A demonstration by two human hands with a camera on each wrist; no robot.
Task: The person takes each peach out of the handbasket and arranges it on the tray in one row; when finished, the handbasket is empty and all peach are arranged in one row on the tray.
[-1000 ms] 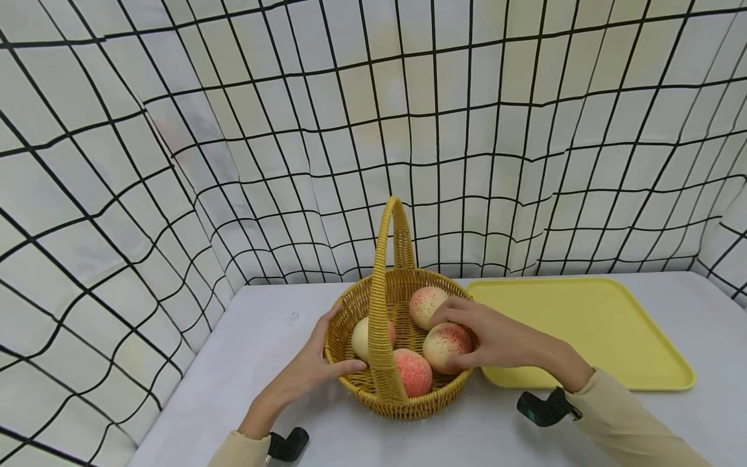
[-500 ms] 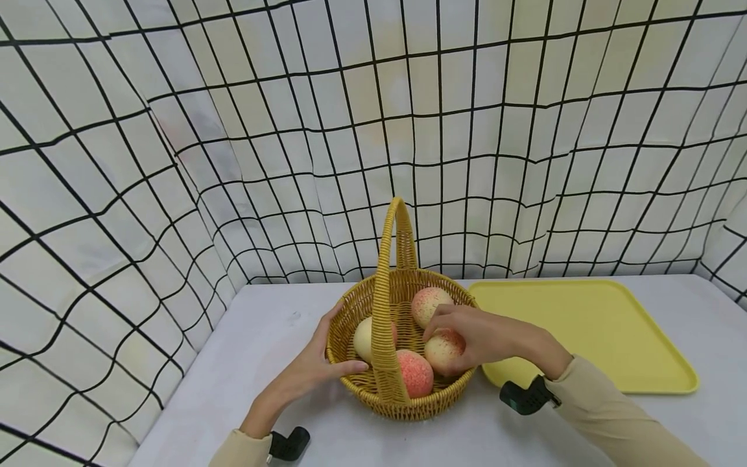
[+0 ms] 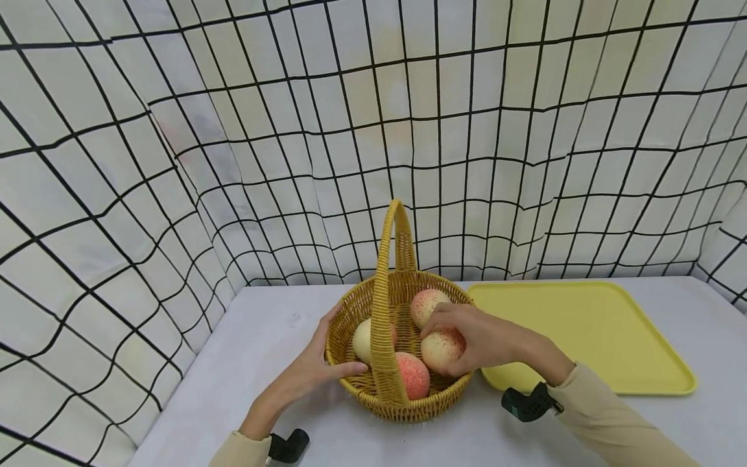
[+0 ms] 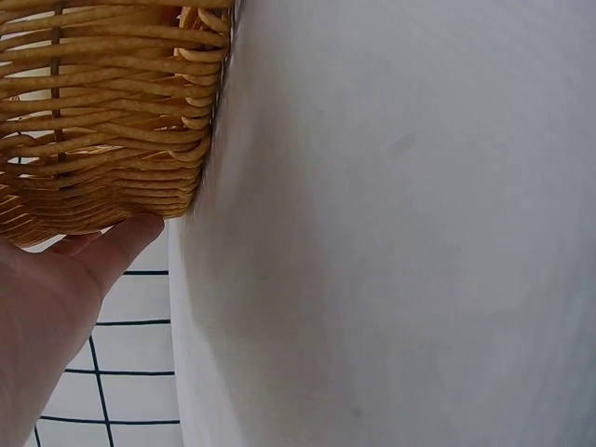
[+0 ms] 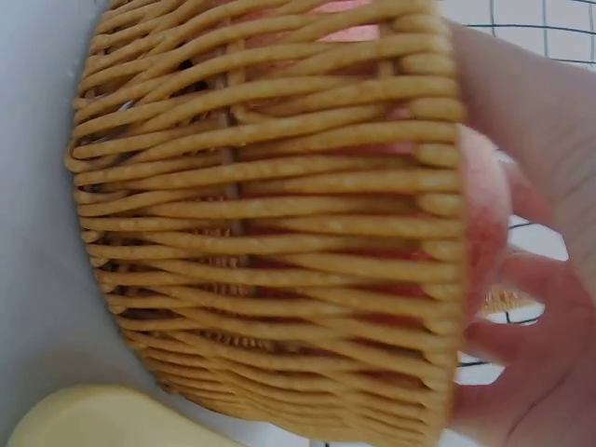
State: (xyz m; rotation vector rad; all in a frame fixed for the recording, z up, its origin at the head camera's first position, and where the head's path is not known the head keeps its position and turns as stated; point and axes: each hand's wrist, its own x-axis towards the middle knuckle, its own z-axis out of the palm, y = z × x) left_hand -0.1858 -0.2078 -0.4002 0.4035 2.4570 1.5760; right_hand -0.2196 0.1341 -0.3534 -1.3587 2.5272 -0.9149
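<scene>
A yellow wicker basket [image 3: 434, 410] with a tall arched handle [image 3: 382, 305] stands on the white table. My left hand [image 3: 315, 363] holds its left side, thumb over the rim and fingers along the outer wall. Inside the basket my right hand [image 3: 487, 337] grips a cream peach with red speckles [image 3: 441, 349] near the right wall. Behind it lies another speckled peach [image 3: 427, 306]; in front is a pinker peach [image 3: 413, 375], and a pale one [image 3: 362, 340] sits at the left, partly behind the handle. Through the weave, the right wrist view shows reddish fruit.
A yellow tray [image 3: 589, 337] lies flat to the right of the basket, under my right forearm in the head view. Black netting [image 3: 350, 181] over white cloth encloses the back and sides of the table [image 3: 257, 337].
My right hand has shifted slightly left, and its fingers have come further around the speckled peach. The left hand keeps its place on the basket.
</scene>
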